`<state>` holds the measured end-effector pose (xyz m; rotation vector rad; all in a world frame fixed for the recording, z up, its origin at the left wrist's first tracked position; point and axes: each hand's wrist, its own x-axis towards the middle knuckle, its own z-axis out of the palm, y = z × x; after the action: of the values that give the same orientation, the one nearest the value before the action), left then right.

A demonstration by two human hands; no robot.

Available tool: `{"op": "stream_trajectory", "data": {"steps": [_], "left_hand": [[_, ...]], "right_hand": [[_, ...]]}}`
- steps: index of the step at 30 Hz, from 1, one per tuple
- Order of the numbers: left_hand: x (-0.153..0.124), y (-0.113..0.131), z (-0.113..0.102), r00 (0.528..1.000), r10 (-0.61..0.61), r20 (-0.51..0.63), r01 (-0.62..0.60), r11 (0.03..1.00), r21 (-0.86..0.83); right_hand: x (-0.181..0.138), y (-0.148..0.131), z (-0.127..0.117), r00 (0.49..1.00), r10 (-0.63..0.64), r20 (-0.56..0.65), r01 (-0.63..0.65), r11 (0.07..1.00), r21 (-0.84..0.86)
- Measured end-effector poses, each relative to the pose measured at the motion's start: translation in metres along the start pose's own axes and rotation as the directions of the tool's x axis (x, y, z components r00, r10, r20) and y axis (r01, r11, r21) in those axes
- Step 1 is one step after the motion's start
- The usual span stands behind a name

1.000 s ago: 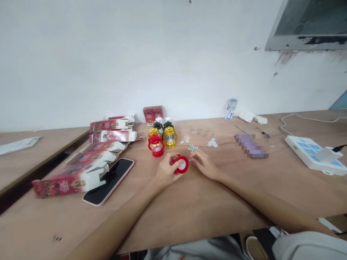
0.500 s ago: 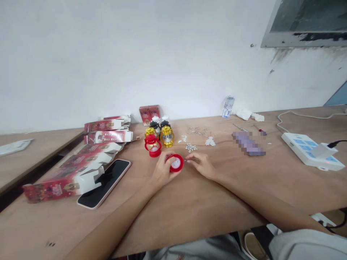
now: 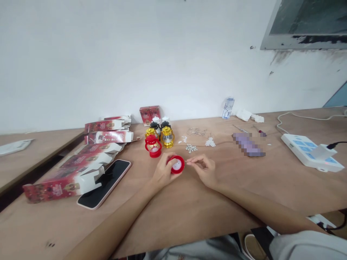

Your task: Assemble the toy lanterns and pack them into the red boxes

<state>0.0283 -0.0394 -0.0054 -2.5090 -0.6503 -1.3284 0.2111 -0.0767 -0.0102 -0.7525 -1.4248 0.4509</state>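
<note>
low over the table, left hand point(image 3: 162, 172) curled around red lantern point(image 3: 176, 164), right hand point(image 3: 204, 169) pinching beside

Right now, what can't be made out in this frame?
Head view only:
- Red lantern: mostly hidden by the left hand; only its round end shows.
- Right hand: whatever its fingertips pinch is too small to tell.
- Purple patch: blurred out.
- Silver bits: too small to identify.
- Grey frame: cut off by the top and right edges.
</note>
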Motion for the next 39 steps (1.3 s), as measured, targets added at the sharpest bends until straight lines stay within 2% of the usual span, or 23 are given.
{"op": "stream_trajectory", "data": {"steps": [4, 10, 17, 22, 39], "left_hand": [[-0.001, 0.000, 0.003, 1.000, 0.013, 0.020, -0.013, 1.000, 0.015], [-0.004, 0.000, 0.011, 0.999, -0.009, -0.045, 0.012, 0.998, 0.056], [-0.003, 0.001, 0.007, 1.000, 0.010, -0.002, -0.010, 0.999, 0.051], [0.001, 0.004, 0.002, 0.997, 0.056, 0.061, -0.058, 0.998, 0.031], [0.005, 0.006, 0.001, 0.991, 0.112, 0.079, -0.118, 0.990, 0.077]], "right_hand": [[-0.005, -0.007, 0.004, 1.000, 0.020, 0.005, -0.020, 1.000, 0.024], [-0.008, -0.005, 0.005, 0.999, 0.037, 0.013, -0.037, 0.999, -0.014], [-0.007, -0.004, 0.003, 0.998, -0.022, 0.066, 0.031, 0.990, -0.136], [-0.006, -0.007, 0.002, 0.994, -0.025, 0.107, 0.042, 0.987, -0.158], [-0.005, -0.010, 0.002, 0.992, -0.014, 0.127, 0.041, 0.977, -0.210]]}}
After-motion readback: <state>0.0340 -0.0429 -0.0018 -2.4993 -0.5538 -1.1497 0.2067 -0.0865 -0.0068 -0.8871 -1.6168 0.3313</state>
